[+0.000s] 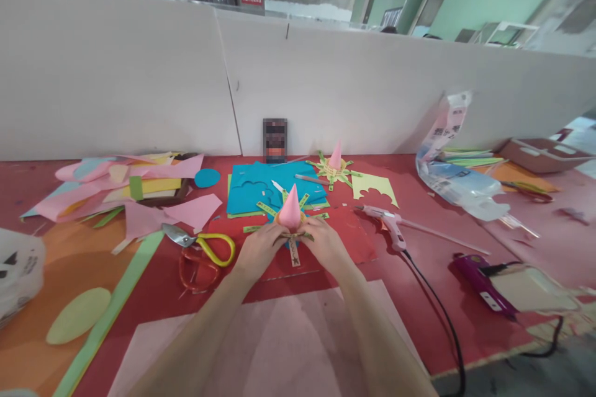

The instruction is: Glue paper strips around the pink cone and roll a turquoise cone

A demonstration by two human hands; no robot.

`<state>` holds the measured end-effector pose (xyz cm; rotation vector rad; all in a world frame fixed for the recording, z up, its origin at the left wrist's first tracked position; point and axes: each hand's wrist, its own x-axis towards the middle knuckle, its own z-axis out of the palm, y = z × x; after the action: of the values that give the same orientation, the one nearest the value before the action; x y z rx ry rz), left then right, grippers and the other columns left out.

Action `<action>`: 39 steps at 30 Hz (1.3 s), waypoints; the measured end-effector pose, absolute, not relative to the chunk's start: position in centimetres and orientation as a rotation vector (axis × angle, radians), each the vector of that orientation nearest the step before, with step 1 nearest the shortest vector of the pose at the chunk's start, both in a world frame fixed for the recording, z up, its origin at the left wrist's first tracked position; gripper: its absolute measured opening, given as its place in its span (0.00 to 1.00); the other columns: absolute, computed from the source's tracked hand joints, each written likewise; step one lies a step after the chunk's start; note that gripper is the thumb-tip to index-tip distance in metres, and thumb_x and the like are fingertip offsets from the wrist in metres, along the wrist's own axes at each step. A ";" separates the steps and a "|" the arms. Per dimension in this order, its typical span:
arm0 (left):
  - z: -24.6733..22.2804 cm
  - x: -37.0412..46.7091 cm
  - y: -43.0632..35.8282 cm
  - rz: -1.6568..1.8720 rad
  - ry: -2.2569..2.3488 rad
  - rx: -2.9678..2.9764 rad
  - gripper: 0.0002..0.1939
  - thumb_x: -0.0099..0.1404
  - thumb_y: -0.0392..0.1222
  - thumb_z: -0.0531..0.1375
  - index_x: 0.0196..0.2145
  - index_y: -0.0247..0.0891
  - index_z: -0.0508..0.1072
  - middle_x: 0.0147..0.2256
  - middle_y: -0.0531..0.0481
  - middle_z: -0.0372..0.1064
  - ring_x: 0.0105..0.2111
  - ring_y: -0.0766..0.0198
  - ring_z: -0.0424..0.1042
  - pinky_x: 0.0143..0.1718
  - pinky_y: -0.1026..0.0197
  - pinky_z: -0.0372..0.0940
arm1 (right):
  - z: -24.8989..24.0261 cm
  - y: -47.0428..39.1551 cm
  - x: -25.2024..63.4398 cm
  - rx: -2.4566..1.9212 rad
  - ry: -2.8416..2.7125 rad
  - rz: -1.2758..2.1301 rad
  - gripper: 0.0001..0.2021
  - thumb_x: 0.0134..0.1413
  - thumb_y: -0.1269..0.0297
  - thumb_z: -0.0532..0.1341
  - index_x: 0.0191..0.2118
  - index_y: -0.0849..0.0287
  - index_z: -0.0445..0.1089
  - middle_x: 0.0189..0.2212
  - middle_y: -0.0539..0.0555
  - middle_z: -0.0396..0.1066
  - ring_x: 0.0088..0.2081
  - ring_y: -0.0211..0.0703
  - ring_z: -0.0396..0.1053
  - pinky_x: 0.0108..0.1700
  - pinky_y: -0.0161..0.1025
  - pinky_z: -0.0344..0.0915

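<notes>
Both of my hands grip the near rim of a paper craft with a pink cone (pixel 290 209) at its middle and patterned strips sticking out around it. My left hand (pixel 261 247) is closed on the left side, my right hand (pixel 325 242) on the right side. One strip (pixel 294 252) hangs down between them. Under the craft lies red paper (pixel 358 239). A similar finished-looking craft with a pink cone (pixel 335 158) stands behind, to the right. Blue sheets (pixel 246 189) with a scalloped outline lie behind my hands, with a pen (pixel 278 186) on them.
Scissors (pixel 216 248) lie to the left, beside pink paper scraps (pixel 153 217). A pink glue gun (pixel 388 223) with a black cable lies right. Further right are a purple power strip (pixel 484 288) and a plastic bag (pixel 456 173). A phone (pixel 275 141) leans against the white partition (pixel 349 87).
</notes>
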<state>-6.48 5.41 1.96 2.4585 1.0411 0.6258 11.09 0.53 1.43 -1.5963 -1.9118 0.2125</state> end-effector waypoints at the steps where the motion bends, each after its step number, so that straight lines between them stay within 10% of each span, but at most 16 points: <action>1: 1.9 -6.5 5.4 0.625 1.043 2.462 0.07 0.63 0.40 0.53 0.35 0.42 0.70 0.37 0.54 0.71 0.38 0.65 0.69 0.35 0.65 0.61 | 1.5 0.5 11.1 -1.601 -1.909 0.212 0.04 0.50 0.71 0.60 0.30 0.56 0.71 0.31 0.52 0.68 0.38 0.42 0.64 0.37 0.37 0.61; 39: 1.8 -6.6 5.6 0.632 0.961 2.538 0.09 0.65 0.40 0.50 0.36 0.40 0.70 0.36 0.52 0.71 0.37 0.65 0.68 0.37 0.64 0.61 | 2.6 0.0 10.2 -1.488 -1.871 0.234 0.03 0.48 0.70 0.60 0.31 0.56 0.69 0.32 0.52 0.66 0.39 0.43 0.63 0.42 0.41 0.62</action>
<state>-6.63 5.57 1.79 2.5384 0.9612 0.6324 10.19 0.02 2.59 -1.4883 -1.8711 0.2338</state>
